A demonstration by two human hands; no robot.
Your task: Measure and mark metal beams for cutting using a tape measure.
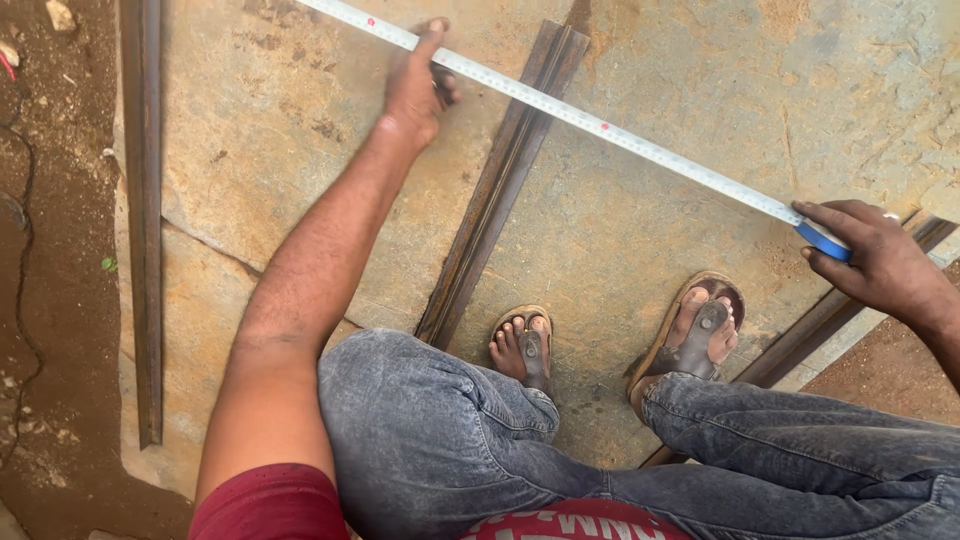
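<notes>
Tape measure (600, 125) ran diagonally across the frame's top, left hand (418, 85) pinning it down, right hand (868, 255) gripping its blue case (825, 241).

Rusty steel bar (143, 200) at left, brown sandals (700, 335) on stone slab (640, 230)

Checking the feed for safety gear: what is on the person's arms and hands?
Nothing covers them: the left hand and right hand are bare, with no gloves, watch or rings visible. The left arm is bare up to a short dark red sleeve at the shoulder. The right forearm is bare as far as shown.
</notes>
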